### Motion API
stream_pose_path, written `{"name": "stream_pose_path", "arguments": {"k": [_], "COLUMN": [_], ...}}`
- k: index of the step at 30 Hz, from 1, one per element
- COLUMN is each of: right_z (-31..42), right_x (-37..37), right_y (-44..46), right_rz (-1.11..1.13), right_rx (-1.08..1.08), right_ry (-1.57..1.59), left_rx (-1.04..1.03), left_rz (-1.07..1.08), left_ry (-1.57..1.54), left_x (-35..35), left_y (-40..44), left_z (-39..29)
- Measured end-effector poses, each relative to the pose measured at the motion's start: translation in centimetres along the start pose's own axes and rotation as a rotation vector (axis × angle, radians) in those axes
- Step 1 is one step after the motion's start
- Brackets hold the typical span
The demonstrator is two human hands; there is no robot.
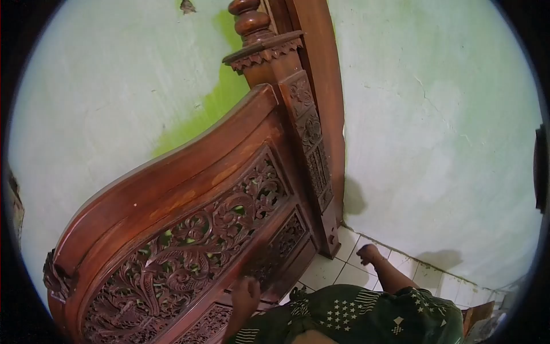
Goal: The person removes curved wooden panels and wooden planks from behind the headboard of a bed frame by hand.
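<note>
A reddish-brown carved wooden headboard (172,178) leans across the left of the head view, with pierced leaf-and-scroll carving in its panel. At its right end stands a thick carved post (301,120) with a turned knob on top. My left hand (246,293) is in front of the lower panel, fingers curled. A dark blurred patch lies just above it, and what the hand holds, if anything, I cannot make out. Over the floor to the right of the post, my right hand (371,253) is closed in a loose fist, apart from the wood, with nothing visible in it.
Worn, pale green walls (424,114) meet in the corner behind the post. White floor tiles (326,272) run along the right wall. A dark object (539,169) shows at the far right edge, and a brown wooden piece (478,318) is low at the right.
</note>
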State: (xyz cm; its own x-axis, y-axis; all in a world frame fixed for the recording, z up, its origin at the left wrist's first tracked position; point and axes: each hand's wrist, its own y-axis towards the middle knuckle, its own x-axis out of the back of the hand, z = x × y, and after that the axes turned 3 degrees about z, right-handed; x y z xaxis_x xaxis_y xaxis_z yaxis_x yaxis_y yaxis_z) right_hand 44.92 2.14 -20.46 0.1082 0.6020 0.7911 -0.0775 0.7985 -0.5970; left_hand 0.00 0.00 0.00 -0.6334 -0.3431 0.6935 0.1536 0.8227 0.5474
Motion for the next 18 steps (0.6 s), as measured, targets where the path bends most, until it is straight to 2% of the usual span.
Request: {"name": "stream_pose_path", "arguments": {"k": [1,3,5,8,11,15,18], "right_z": [-0.2,-2.5,-1.9,-1.4,-1.5,-5.2,-6.2], "right_x": [0.4,-6.4,-1.3,5.5,11.4,16.2,20.4], "right_y": [-0.6,4.7,3.3,2.6,2.2,4.6,4.0], "right_rz": [-0.091,-0.220,-0.266,-0.240,-0.118,-0.189,-0.270], "right_rx": [0.096,0.086,0.120,0.130,-0.045,0.117,0.129], "right_ry": [-0.212,0.720,0.764,0.736,1.144,1.091,1.217], "left_rx": [0.004,-0.027,-0.219,-0.278,-0.378,-0.560,-0.599], "left_rz": [0.002,0.024,-0.099,-0.211,-0.264,-0.302,-0.420], "left_ry": [-0.008,-0.050,0.029,-0.059,-0.061,0.012,-0.084], "left_x": [-0.2,3.1,3.7,3.2,2.4,1.7,1.3], "left_y": [-0.2,5.8,11.0,17.1,23.0,30.8,36.9], "left_z": [-0.2,-3.1,-5.5,-9.3,-13.6,-18.2,-20.4]}}
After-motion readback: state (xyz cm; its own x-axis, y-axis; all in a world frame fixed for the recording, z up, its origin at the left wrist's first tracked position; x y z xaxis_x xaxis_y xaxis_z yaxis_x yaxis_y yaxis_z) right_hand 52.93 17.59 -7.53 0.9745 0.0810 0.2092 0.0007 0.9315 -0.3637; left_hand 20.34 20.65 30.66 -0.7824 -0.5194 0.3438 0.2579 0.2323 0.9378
